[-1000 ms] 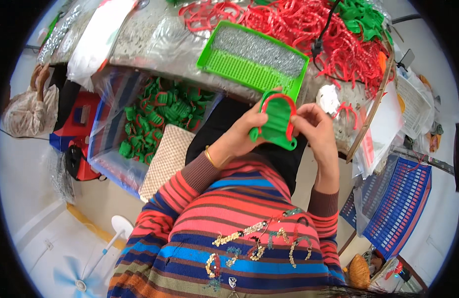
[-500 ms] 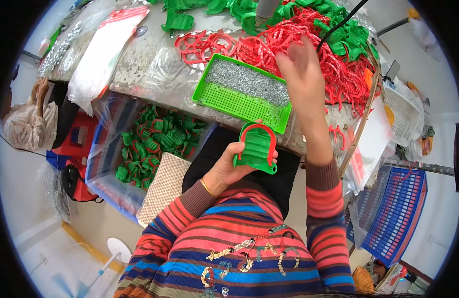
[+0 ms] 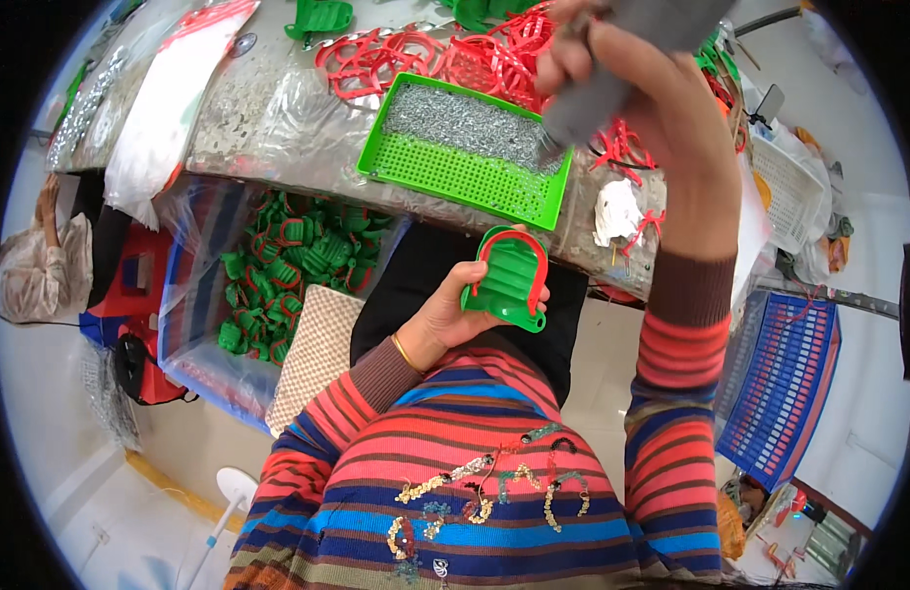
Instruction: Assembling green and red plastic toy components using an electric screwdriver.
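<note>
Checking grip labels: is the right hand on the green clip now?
No. The right hand grips a grey tool above the tray; the left hand holds the clip.

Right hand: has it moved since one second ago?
Yes. The right hand left the green and red part and rose over the green tray, gripping a grey tool.

Cluttered workbench (image 3: 278, 128) under clear plastic sheeting; green tray (image 3: 455, 172) of small metal screws (image 3: 465, 118) at centre; red plastic rings (image 3: 416, 54) heaped beyond; crumpled white paper (image 3: 617, 211) right; white bag (image 3: 165, 108) left.
</note>
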